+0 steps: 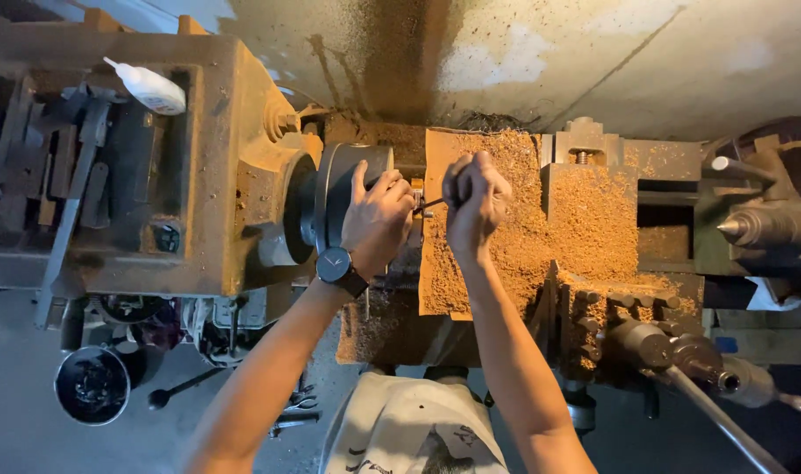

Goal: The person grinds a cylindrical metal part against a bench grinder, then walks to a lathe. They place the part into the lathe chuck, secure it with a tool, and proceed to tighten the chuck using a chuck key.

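Observation:
I look down on a sawdust-covered lathe. My left hand [376, 218], with a black wristwatch, lies over the dark round chuck [337, 197] and grips it. Just to its right, my right hand [475, 200] is closed in a fist around a thin dark metal key [433, 204] whose tip points left into the chuck face. The two hands are a few centimetres apart. What sits in the chuck jaws is hidden by my fingers.
The headstock [155, 175] at left carries a white squeeze bottle [150, 88] and several tools. Shavings cover the carriage [523, 219]. The pointed tailstock centre [751, 228] is at far right, lever handles [708, 386] at lower right, a dark round can [92, 384] on the floor.

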